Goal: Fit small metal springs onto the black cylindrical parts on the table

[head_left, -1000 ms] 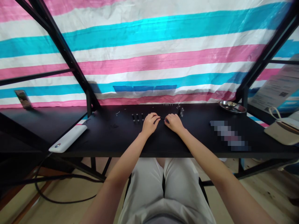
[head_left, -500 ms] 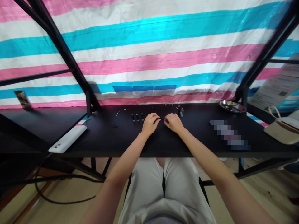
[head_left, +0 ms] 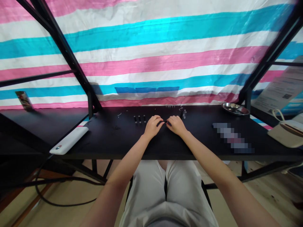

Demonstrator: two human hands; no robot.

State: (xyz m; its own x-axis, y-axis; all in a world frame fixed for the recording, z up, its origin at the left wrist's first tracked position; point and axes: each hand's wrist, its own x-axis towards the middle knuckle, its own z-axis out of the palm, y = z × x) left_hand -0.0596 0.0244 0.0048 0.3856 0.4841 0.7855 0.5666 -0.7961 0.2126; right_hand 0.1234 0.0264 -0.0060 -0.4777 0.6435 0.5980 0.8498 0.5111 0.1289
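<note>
Over the middle of the black table (head_left: 106,142), my left hand (head_left: 153,125) and my right hand (head_left: 175,124) meet, fingertips nearly touching. A small dark cylindrical piece (head_left: 165,121) bridges them, pinched at each end. My fingers cover most of it, so its exact kind is hidden. Left of my left hand, three short black cylinders with pale ends (head_left: 139,119) stand in a row. Just beyond my right hand is a cluster of small clear and black pieces (head_left: 184,114). Several tiny pale pieces (head_left: 170,106) line the table's back edge.
A shiny metal dish (head_left: 235,109) sits at the back right, with a blurred-out flat object (head_left: 233,137) in front of it. On the left lies a white power bank-like box (head_left: 69,140). A beige bag (head_left: 286,132) is at the far right. Black frame posts flank the table.
My hands have stayed in nearly the same place, still holding the dark piece between them. The fingertips shifted slightly; the view has moved very little.
</note>
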